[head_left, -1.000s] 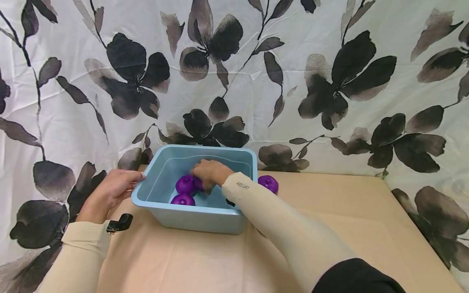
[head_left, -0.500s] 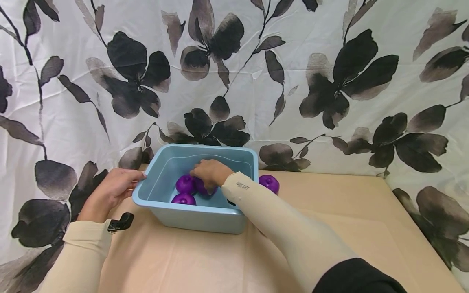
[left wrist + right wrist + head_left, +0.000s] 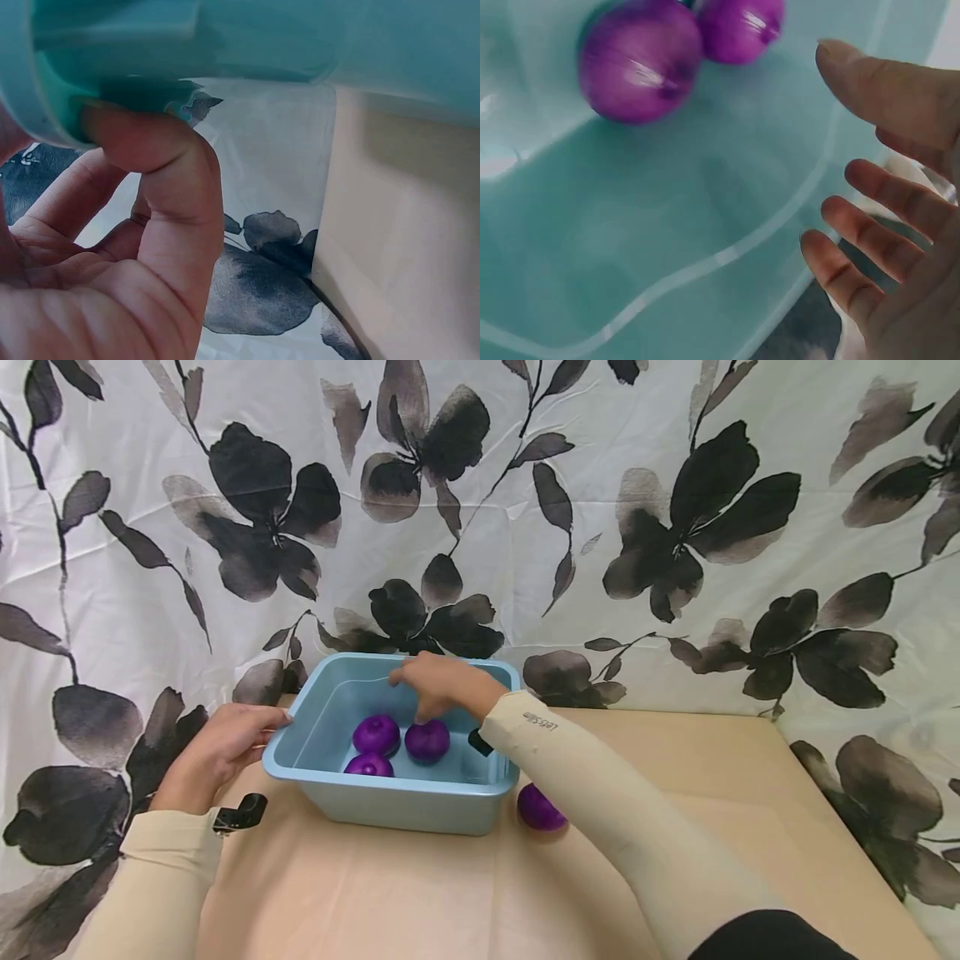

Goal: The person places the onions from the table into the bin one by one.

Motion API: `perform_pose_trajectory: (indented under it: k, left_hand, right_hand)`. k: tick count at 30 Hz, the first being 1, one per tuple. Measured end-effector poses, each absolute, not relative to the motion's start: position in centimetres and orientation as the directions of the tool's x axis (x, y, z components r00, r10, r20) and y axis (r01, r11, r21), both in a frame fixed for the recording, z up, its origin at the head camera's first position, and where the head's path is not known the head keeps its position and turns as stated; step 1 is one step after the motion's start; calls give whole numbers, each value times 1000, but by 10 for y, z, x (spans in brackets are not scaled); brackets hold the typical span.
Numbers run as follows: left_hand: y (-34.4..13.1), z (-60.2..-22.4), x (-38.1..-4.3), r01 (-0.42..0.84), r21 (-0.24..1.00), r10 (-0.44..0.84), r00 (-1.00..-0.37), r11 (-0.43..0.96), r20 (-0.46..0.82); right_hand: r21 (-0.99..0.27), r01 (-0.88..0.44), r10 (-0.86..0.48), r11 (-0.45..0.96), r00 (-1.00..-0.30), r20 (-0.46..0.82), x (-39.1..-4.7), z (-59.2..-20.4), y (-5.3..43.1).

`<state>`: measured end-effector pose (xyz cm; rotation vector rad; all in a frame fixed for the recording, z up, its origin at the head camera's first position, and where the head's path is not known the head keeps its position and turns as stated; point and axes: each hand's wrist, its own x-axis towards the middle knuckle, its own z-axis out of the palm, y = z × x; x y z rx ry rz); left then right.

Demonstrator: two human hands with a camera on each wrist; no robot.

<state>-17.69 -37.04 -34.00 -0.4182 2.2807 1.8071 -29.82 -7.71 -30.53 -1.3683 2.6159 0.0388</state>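
Note:
The left hand pinches the left rim of a light blue plastic tub. In the left wrist view, its bent finger and thumb clasp the tub's lip. Three shiny purple onions lie in the tub: one at the back left, one at the front left and one further right. Above the tub's back part hovers the right hand, holding nothing. The right wrist view shows its fingers spread apart, away from two onions. One more onion sits on the table outside the tub's right end.
A tan paper-like cover lies over the table. Behind it hangs a white cloth with dark flowers. The right sleeve crosses over the tub's right rim and hides part of the table.
The right hand has let go of the right-hand onion in the tub and risen toward the back rim. An onion outside, seen earlier above the sleeve, is hidden; one below the sleeve shows.

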Motion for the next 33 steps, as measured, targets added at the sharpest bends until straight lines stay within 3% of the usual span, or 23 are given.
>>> perform_pose_trajectory:
  k: [8,18,24,33]
  left_hand:
    - [-372,-338,-177,-348,910,-99,-937,224,-335]
    - [-369,-340,-176,-360,907,-73,-933,217,-353]
    - [-371,-342,-173,-352,906,-71,-936,235,-345]
    - [-371,-344,-170,-333,910,-67,-943,246,-327]
  right_hand:
    - [-177,-793,-812,583,-577,-90,-294,-270,-19]
    - [-296,-769,-798,567,-602,37,-269,-259,67]
    - [-296,-730,-742,616,-664,94,-250,-275,118]
    - [-451,-592,-616,668,-780,112,-224,-328,157]
